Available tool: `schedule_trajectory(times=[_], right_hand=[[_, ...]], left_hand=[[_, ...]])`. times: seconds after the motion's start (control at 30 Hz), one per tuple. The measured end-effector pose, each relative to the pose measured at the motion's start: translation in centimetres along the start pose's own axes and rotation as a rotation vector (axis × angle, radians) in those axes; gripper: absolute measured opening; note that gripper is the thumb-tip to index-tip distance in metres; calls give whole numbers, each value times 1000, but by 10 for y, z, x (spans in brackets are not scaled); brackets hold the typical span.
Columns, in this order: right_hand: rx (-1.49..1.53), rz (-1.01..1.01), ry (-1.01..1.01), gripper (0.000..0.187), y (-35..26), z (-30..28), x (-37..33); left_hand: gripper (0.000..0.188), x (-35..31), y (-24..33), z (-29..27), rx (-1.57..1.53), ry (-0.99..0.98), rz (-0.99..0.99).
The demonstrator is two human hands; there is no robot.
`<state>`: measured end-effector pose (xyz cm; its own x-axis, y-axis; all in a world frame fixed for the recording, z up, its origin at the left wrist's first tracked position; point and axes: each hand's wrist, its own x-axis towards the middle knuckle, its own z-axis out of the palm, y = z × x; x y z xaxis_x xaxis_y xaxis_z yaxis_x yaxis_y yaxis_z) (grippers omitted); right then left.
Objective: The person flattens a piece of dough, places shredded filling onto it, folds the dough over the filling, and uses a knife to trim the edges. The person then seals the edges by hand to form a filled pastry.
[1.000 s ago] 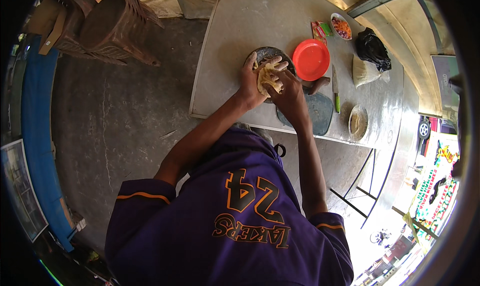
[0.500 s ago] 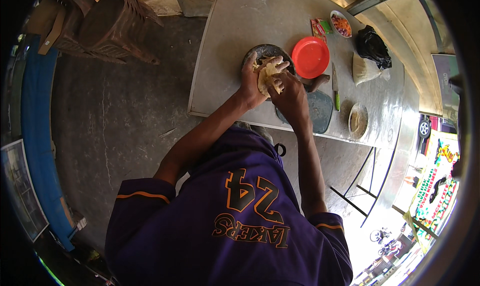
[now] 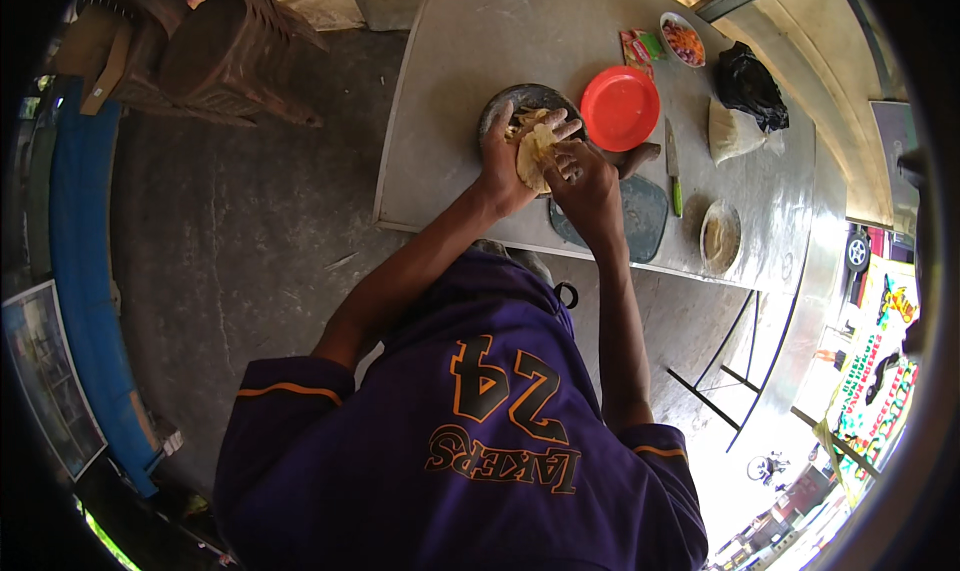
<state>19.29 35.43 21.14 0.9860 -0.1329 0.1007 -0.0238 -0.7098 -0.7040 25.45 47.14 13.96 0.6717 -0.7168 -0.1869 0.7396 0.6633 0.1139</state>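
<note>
A flat, pale piece of dough (image 3: pixel 535 161) rests across the palm of my left hand (image 3: pixel 503 171), which holds it with the fingers spread behind it. At the dough's right side, my right hand (image 3: pixel 588 183) has curled fingers that pinch its edge. White powder or dough sticks to the fingers of both hands. Just beyond them is a round dark stone mortar (image 3: pixel 533 93) with pale, flaky pieces inside; my hands partly cover its near side. To its right lies a brown pestle (image 3: pixel 640 158), partly behind my right hand.
A metal-topped table (image 3: pixel 460 61) carries a red plate (image 3: pixel 620 109), a knife (image 3: pixel 674 176) with a green handle, a dark cutting board (image 3: pixel 642 219), a shallow bowl (image 3: pixel 719 237), a bowl of chopped vegetables (image 3: pixel 683 40), a packet (image 3: pixel 637 49), a bag of white powder (image 3: pixel 732 134) and a black bag (image 3: pixel 750 86).
My right hand has shifted slightly right and down, its fingers drawing from the middle of the dough to its edge. My left hand stays nearly in place, still holding the dough.
</note>
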Motion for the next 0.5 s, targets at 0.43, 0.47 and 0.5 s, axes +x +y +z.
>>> schedule_trajectory(times=[0.43,0.47,0.5], right_hand=[[-48,-66,-73,36,11,-13,4],[-52,-72,-67,35,11,-14,5],[-8,-68,-79,34,11,-14,6]], left_hand=[[81,3,-14,11,2,-25,29],[81,2,-15,12,14,11,33],[82,1,-15,12,11,-6,41]])
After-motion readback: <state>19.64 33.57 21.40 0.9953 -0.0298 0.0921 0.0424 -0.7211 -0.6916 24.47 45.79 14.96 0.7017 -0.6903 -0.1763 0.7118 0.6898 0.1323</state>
